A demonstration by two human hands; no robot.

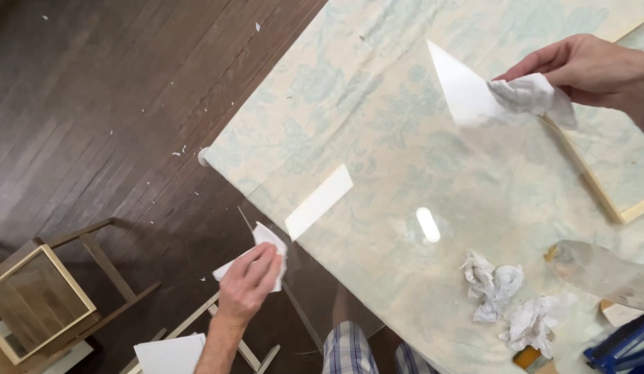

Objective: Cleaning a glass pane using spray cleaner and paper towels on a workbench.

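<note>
A large clear glass pane (405,173) lies tilted over a table with a pale floral cloth (322,76); its near corner juts past the table edge. My left hand (247,282) pinches that corner through a folded white paper towel (268,239). At the far right corner, my right hand (588,66) grips the pane's edge through a crumpled white paper towel (529,93). White patches and a bright light spot reflect in the glass.
Two crumpled paper wads (491,282) (533,322) lie on the cloth near a clear plastic object (602,271) and a blue object (623,346). A light wooden frame (599,188) rests at the right. Another frame (38,305) sits on a wooden stand above the dark floor.
</note>
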